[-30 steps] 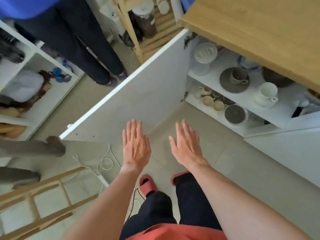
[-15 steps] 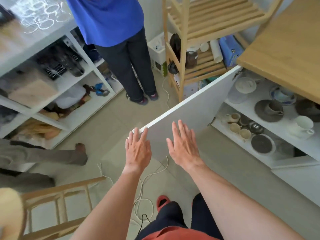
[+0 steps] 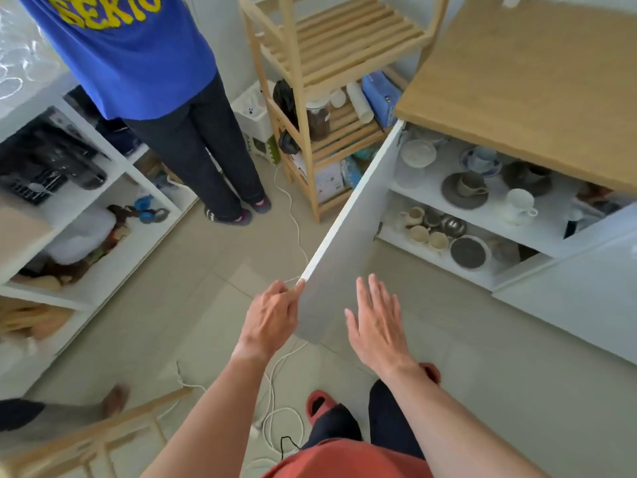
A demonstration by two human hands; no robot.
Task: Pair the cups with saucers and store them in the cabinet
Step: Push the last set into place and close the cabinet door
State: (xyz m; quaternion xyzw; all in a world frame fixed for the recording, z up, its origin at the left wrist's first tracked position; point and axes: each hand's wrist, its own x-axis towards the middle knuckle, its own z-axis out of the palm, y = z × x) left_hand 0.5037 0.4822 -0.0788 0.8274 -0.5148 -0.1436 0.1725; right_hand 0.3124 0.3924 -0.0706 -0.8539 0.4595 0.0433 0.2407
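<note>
The white cabinet door (image 3: 348, 243) stands wide open. My left hand (image 3: 272, 319) holds its outer top corner, fingers curled on the edge. My right hand (image 3: 377, 322) hovers flat in front of the door's inner face, fingers straight, holding nothing. On the upper shelf (image 3: 489, 215) stand a grey cup on a grey saucer (image 3: 465, 189), a white cup on a white saucer (image 3: 518, 207), a blue-patterned cup and saucer (image 3: 481, 160) and a dark cup on a dark saucer (image 3: 527, 175). The lower shelf carries small beige cups (image 3: 427, 236) and a dark plate (image 3: 468, 252).
A wooden countertop (image 3: 531, 84) tops the cabinet. A wooden slatted rack (image 3: 320, 98) stands left of the door. A person in a blue shirt (image 3: 144, 63) stands ahead by white shelving (image 3: 79, 208). A white cable (image 3: 282, 419) lies on the floor by my red slippers (image 3: 319, 403).
My view has risen and swung left. My left hand has moved to the door's outer corner and taken hold of its edge. My right hand stays flat.
</note>
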